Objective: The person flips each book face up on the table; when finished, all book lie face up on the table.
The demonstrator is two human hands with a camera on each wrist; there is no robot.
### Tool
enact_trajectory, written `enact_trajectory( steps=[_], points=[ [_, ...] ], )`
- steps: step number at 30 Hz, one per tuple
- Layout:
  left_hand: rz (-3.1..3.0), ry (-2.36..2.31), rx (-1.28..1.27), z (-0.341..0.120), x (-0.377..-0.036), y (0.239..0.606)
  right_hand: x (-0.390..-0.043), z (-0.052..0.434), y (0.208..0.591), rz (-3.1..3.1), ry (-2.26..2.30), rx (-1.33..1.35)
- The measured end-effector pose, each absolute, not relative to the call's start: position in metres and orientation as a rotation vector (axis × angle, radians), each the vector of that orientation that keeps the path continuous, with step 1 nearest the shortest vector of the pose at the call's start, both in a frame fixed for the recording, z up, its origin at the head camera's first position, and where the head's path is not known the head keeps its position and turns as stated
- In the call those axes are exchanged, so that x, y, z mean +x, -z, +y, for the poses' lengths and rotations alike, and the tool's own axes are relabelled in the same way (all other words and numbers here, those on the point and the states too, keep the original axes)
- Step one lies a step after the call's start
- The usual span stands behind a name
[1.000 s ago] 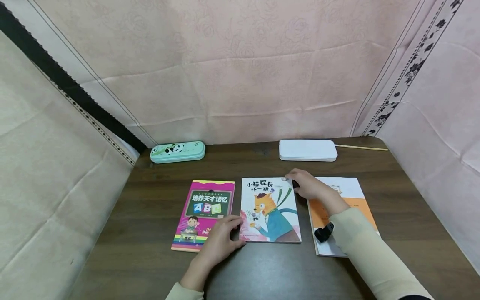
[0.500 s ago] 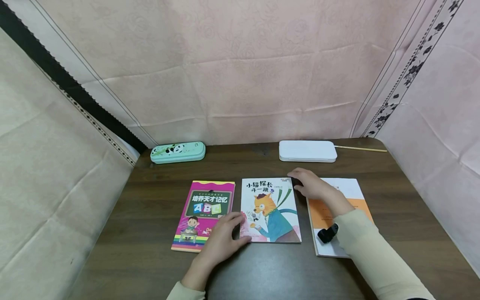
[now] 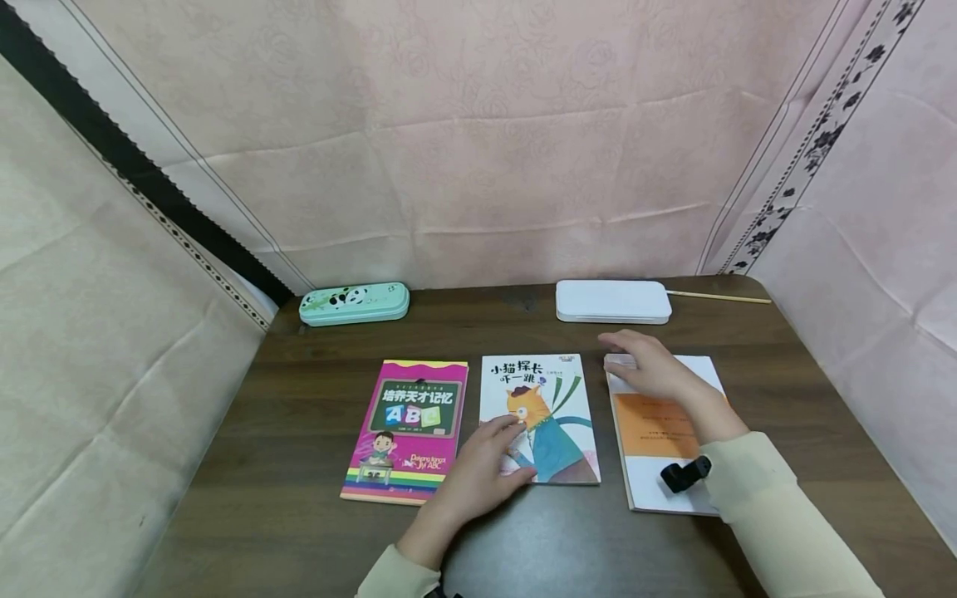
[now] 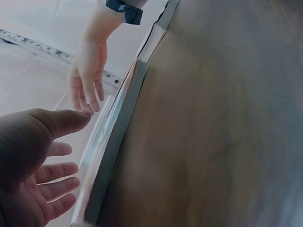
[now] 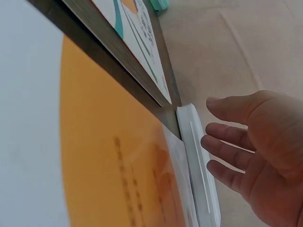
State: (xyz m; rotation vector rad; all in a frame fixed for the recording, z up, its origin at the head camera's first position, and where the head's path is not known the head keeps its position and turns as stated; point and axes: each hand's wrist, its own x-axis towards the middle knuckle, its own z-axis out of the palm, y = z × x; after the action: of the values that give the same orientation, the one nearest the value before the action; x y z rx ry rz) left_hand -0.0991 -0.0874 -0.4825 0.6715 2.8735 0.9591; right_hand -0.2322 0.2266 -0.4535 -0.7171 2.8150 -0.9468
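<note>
Three books lie side by side on the wooden table. My left hand [image 3: 482,469] hovers over the lower left of the middle cat picture book [image 3: 557,448], its fingers loosely spread and holding nothing. In the left wrist view its thumb and fingers stand apart from the book edges. My right hand [image 3: 650,365] is above the top of the orange-and-white book [image 3: 654,423], fingers relaxed with nothing in them. The right wrist view shows those fingers clear of the orange cover [image 5: 113,127]. To the left lies the pink ABC book [image 3: 404,453].
At the back left sits a green panda pencil case [image 3: 355,304]. A white case [image 3: 613,301] lies at the back right, with a thin stick [image 3: 718,296] beside it. Pale patterned cloth [image 3: 486,149] hangs behind and at both sides of the table [image 3: 299,465].
Both hands have shifted right. The left came from the middle book's left edge to over its cover; the right left that book's top right corner for the orange-and-white book. The books stay in place.
</note>
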Motion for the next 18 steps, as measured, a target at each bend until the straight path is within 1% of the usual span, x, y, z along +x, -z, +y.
enact_trajectory(
  steps=[11, 18],
  points=[
    [2.862, -0.912, 0.865, -0.052, -0.098, 0.490, -0.225, 0.258, 0.453, 2.856, 0.940, -0.644],
    [2.824, -0.846, 0.966, -0.028, -0.098, 0.488, -0.223, 0.282, 0.458, 2.848, 0.929, -0.554]
  ],
)
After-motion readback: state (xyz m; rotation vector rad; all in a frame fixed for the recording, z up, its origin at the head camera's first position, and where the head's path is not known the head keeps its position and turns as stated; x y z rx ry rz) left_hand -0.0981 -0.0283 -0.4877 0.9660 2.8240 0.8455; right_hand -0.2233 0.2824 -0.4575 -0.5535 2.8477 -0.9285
